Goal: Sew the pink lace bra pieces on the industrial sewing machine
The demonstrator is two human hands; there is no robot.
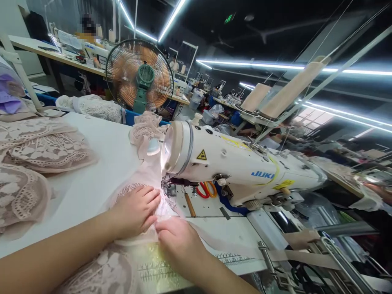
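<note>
The machine (226, 157) stood at right, with scissors (207, 190) beneath. At its left end lay the lace (131, 186), running near to far; the flat left hand (136, 210) pressed it, the curled right hand (180, 241) pinched it.

Ceiling (202, 24): dark, high
Strip lights (173, 18): several, white, lit, in long slanting runs
Sign (229, 18): one, green, glowing, hung below the ceiling
Window (315, 119): one, right background, bright, divided into panes
Wall (12, 18): far left, pale
Fan (145, 74): one, round wire cage, green motor housing, orange-brown blades blurred
Worktable (72, 65): one, left background, light top, bearing a white sewing machine (92, 51); a person (88, 30) beyond, blurred
Plastic bags (216, 110): clear, among further workstations in the rear, detail indistinct
</note>
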